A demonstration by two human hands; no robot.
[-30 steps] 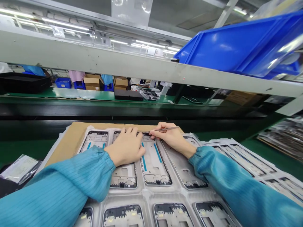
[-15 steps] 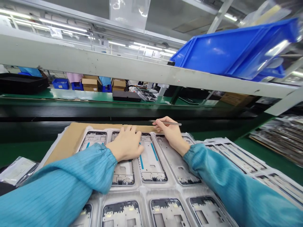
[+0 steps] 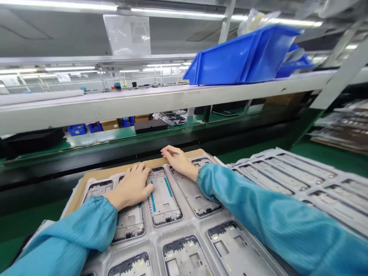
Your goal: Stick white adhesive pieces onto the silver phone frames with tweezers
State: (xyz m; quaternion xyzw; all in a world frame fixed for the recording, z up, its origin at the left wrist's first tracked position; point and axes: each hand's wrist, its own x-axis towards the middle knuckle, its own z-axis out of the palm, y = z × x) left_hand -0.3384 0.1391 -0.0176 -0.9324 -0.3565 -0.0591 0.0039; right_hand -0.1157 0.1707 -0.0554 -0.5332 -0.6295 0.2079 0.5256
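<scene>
Steel tweezers (image 3: pixel 174 152) sit pinched between fingers (image 3: pixel 165 150) of the right hand (image 3: pixel 179 163).

**Left hand** (image 3: pixel 130 187) lying flat across a clear plastic tray (image 3: pixel 157 245) of metal phone mid-frames, thumb touching the frame (image 3: pixel 164 199) with blue strips. **Right hand** (image 3: pixel 179 162) pinching slim tweezers (image 3: pixel 173 152) at the tray's far edge, above a cardboard sheet (image 3: pixel 172 160). Beyond: blue plastic bin (image 3: pixel 238 57) on a shelf (image 3: pixel 143 103).
</scene>
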